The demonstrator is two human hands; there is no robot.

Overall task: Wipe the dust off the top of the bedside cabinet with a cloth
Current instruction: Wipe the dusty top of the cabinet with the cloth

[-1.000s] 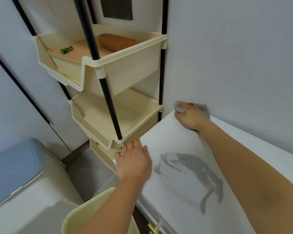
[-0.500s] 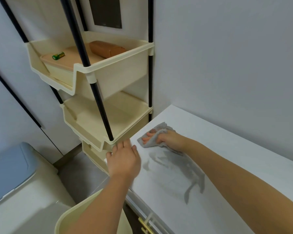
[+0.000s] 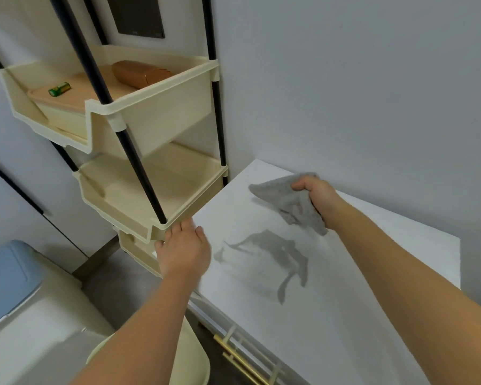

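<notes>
— Where is the cloth?

— Over the back part of the bedside cabinet's top, near the wall. It is grey and bunched in the right hand, whose fingers and thumb are curled tight round one end.

— Which way does it run?

— Its long axis goes on a slant, from a free pointed corner at the upper left down to a hanging fold at the lower right, under the wrist. The point aims left, toward the shelf rack. Whether the lower fold touches the top, I cannot tell.

— And the surface beneath?

— White, with a dark grey smear just in front of the cloth.

— The other hand?

— The left hand lies flat on the top's left front corner, fingers straight and together, tips just beside the rack's middle tray.

— What else is around?

— A green battery and a brown roll in the rack's upper tray, a blue-lidded bin at the lower left, and a brass handle on the cabinet's front.
</notes>
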